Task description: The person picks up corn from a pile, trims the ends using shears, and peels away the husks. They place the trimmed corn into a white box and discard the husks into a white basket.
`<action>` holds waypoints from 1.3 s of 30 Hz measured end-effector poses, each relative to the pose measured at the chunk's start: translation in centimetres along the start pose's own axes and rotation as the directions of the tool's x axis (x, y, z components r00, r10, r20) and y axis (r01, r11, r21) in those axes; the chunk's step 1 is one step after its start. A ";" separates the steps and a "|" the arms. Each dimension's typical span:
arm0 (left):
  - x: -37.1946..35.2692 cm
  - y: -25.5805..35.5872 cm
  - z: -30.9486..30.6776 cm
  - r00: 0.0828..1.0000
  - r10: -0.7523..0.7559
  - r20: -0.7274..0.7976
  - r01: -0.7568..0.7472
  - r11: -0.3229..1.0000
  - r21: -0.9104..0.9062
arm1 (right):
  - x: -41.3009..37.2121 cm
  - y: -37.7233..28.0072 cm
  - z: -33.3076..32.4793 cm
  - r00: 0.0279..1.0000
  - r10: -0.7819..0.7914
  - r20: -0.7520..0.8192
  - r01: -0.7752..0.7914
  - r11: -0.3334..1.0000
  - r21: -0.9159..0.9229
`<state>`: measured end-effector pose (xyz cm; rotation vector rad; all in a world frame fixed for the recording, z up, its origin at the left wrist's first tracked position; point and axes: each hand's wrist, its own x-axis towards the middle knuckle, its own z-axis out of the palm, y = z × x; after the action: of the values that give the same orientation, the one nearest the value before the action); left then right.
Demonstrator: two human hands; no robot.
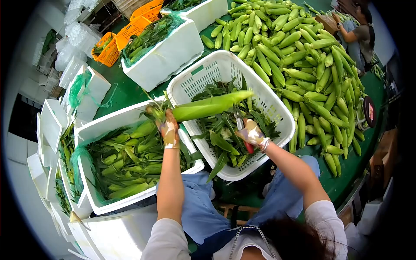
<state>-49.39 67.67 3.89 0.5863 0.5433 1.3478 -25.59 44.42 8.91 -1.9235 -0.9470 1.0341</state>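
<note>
The left hand (pixel 168 131), gloved, is clenched around the stalk end of an ear (pixel 212 105) of corn, which sticks out level to the right above the white basket (pixel 203 71), its tip over the basket's middle. The right hand (pixel 252 133), also gloved, grips a red-handled cutter (pixel 239 123) just under the ear, blade pointing up toward it (whether knife or shears is too small to tell).

The main risk, as I judge it, is the blade. It stands close to the ear and not far from the left hand, so a slip on the smooth husk could carry the edge toward those fingers; the gloves look thin. The ear is held by one end only, so a push from the cutter could lever it down or twist it out of the grip, and it would drop among the leaves (pixel 221 134) in the basket.

The basket itself juts past the edge of the green tabletop (pixel 125 93) toward the person's lap, so a hard press downward might tip it and spill the trimmings. The foam box (pixel 108 121) of untrimmed corn sits just beside the left forearm, where an elbow could catch its plastic liner. The pile (pixel 299 56) of husked ears lies well apart, as does another person (pixel 357 34) at the far corner, so neither seems in harm's way.
</note>
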 end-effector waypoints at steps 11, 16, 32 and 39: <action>-1.3 9.1 8.3 0.979 0.012 -0.203 0.153 0.616 0.773 | -2.3 -1.6 -5.4 0.974 0.071 -0.216 -0.170 0.860 -0.482; -1.9 8.3 10.5 0.955 -0.232 -0.187 0.284 0.521 0.805 | -3.5 -4.7 -5.6 0.974 -0.091 0.206 0.074 0.993 0.089; -9.6 0.3 14.1 0.673 -0.735 0.079 0.703 0.670 0.237 | -6.9 -5.6 -5.3 0.735 -0.437 0.518 0.012 0.773 0.634; -6.5 2.3 10.6 0.826 -0.553 -0.111 0.449 0.525 0.724 | -5.0 -3.9 -8.9 0.996 -0.057 0.074 -0.001 0.783 0.622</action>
<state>-44.90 60.73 13.43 1.0646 1.0700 0.4691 -20.80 39.61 17.49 -1.3102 -0.5676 1.2348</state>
